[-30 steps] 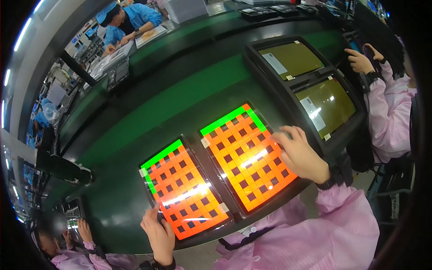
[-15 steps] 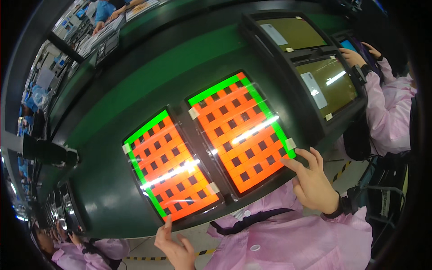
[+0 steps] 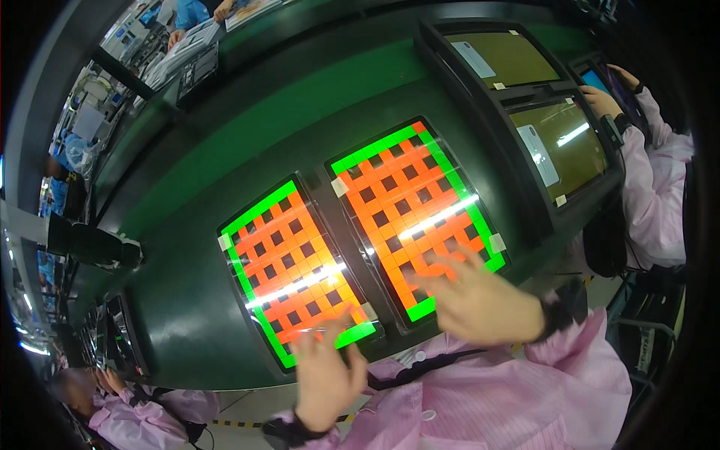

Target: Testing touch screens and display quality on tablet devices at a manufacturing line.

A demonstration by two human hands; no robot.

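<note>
Two lit screens lie side by side in a black tray on the green workbench, each showing an orange and dark checker pattern with a green border. My left hand [image 3: 324, 375] hovers with spread fingers over the near edge of the left screen [image 3: 289, 262]. Blurred by motion, my right hand [image 3: 480, 300] is over the near corner of the right screen [image 3: 409, 202], fingers apart. Neither hand holds anything. Pink sleeves cover my forearms.
Two more screens [image 3: 555, 146] showing olive yellow sit in a black tray at the right, where a person in pink [image 3: 652, 195] works. Another person in pink [image 3: 120, 409] is at the lower left. A black fixture [image 3: 90, 244] juts over the bench's left side.
Both hands were off the near edge of the tray half a second ago; they have now moved up over the lower parts of the two screens. The view has shifted slightly.
</note>
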